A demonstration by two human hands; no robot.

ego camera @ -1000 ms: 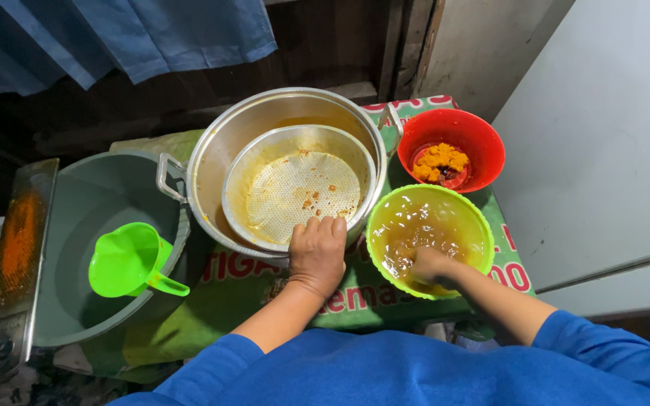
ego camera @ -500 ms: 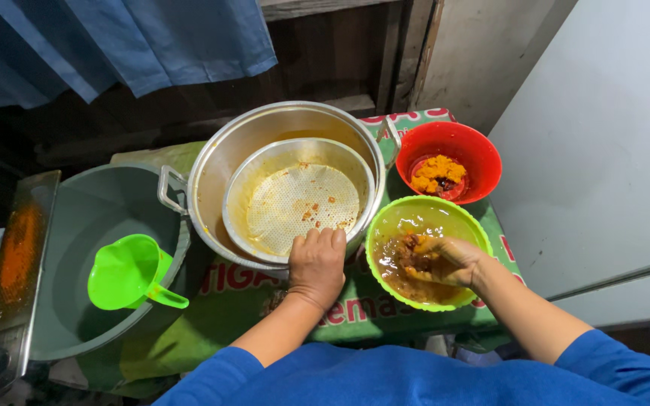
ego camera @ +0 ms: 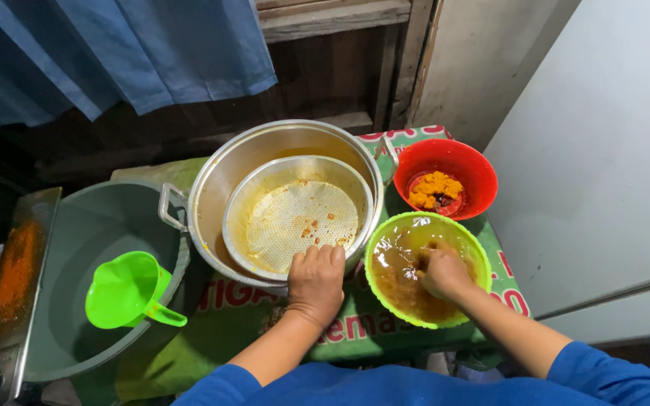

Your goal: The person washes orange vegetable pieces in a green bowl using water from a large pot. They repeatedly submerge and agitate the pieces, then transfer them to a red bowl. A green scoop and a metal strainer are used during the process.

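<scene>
Two hands at work, both ours. Over the last second, our right hand (ego camera: 444, 272) moves from the near rim of the lime-green bowl (ego camera: 385, 237) toward its middle and now sits sunk in the brown liquid there. We read this as the hand working the pulpy matter in the liquid rather than lifting anything out; the red bowl (ego camera: 469, 153) with its orange paste (ego camera: 435, 189) looks unchanged across the same interval.

Right fingers: curled downward and drawn together, tips below the surface. Whether they close on a lump or only stir, we cannot tell; the liquid hides them.

Our left hand (ego camera: 316, 282) keeps its place throughout. It lies palm down on the near edge of the perforated metal strainer (ego camera: 300, 214), which sits inside the large steel pot (ego camera: 220, 169). Fingers are straight, side by side with almost no gaps, pressed flat over the rim and not wrapped around it. A few orange flecks cling to the strainer's mesh.

Positions: lime-green bowl just right of the pot, touching or nearly touching it; red bowl behind the green one. To the left, a grey basin (ego camera: 77, 225) holds a bright green plastic scoop (ego camera: 126, 289), well apart from both hands. All vessels rest on a printed green cloth (ego camera: 250, 323).
</scene>
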